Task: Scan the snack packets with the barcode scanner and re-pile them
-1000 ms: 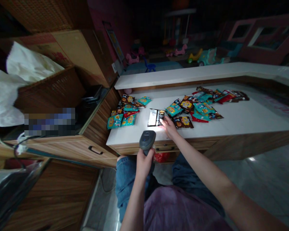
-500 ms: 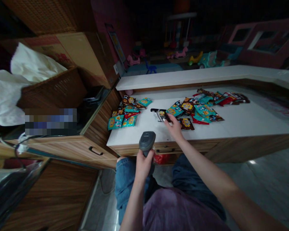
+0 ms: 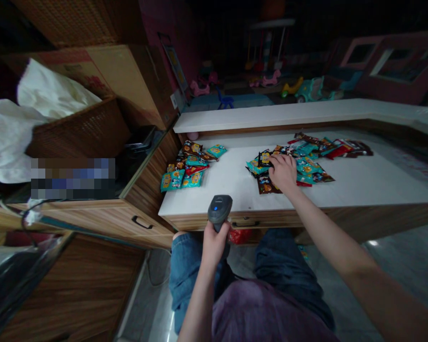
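My left hand (image 3: pixel 215 240) is wrapped around the handle of a dark grey barcode scanner (image 3: pixel 220 205), held upright in front of the counter edge. A small blue light shows on the scanner's top. Over the pile on the right, my right hand (image 3: pixel 284 172) has its fingers curled down at the edge of a black snack packet (image 3: pixel 265 158) with a yellow label. Teal, brown and red snack packets (image 3: pixel 308 165) lie around and beneath this hand, partly covered by it. A smaller group of similar packets (image 3: pixel 183 176) rests at the counter's left end.
The white counter (image 3: pixel 231 187) has a raised ledge (image 3: pixel 271 114) behind it and a drawer handle (image 3: pixel 245 223) below. To the left stand a wicker basket (image 3: pixel 78 130) holding white cloth and a cardboard box (image 3: pixel 128 76). Play equipment fills the dark area beyond.
My right hand has moved right with the black packet, from the middle of the counter to the right-hand pile. The scanner's blue light has come on; my left hand stays nearly still.
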Motion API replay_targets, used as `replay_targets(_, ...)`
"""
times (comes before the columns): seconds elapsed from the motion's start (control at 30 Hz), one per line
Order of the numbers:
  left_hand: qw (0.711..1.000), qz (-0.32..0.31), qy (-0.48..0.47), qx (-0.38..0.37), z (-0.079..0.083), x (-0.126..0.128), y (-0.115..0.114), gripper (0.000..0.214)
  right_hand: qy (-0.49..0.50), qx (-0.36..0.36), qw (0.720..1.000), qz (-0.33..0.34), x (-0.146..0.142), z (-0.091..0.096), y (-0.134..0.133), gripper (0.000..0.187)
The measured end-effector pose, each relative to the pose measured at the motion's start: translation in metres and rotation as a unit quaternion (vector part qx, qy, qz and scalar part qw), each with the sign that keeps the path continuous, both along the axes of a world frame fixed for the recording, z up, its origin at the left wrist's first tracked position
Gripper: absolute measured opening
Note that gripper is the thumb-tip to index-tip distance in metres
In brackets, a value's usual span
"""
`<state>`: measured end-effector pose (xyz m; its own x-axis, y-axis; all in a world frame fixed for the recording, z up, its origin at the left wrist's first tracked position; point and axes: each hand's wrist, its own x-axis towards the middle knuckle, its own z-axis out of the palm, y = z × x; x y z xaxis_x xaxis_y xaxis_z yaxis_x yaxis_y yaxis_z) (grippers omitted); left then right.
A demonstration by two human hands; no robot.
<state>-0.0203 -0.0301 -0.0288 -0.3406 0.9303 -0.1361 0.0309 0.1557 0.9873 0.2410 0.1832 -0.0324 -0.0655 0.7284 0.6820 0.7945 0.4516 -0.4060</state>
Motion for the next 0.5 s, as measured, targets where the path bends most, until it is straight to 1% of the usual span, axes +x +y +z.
replay_targets(0.1,1.0,0.007,-0.009,0.003,-0.001,0.0,0.001,0.033,-0.001,0.003,1.0,0.01,-0.015,0.005,0.0,0.044)
replay_targets(0.17,1.0,0.007,-0.009,0.001,-0.002,0.0,0.001,0.033,-0.006,0.006,0.999,0.036,-0.035,0.009,0.001,0.044)
replay_targets(0.23,1.0,0.005,-0.008,-0.003,-0.002,-0.001,0.002,0.034,-0.015,-0.003,0.997,0.081,-0.063,0.012,0.005,0.041)
replay_targets(0.3,1.0,0.003,-0.012,-0.007,-0.003,-0.002,0.001,0.035,-0.026,-0.036,0.988,0.147,-0.096,0.011,0.012,0.04)
replay_targets(0.37,1.0,0.003,-0.023,-0.01,-0.005,-0.005,0.0,0.036,-0.038,-0.076,0.976,0.201,-0.132,0.009,0.022,0.043)
replay_targets(0.43,0.999,0.007,-0.032,-0.012,-0.007,-0.007,-0.002,0.036,-0.053,-0.121,0.968,0.214,-0.165,0.007,0.036,0.05)
replay_targets(0.5,0.999,0.013,-0.034,-0.012,-0.009,-0.011,-0.004,0.036,-0.06,-0.159,0.966,0.195,-0.193,0.005,0.053,0.055)
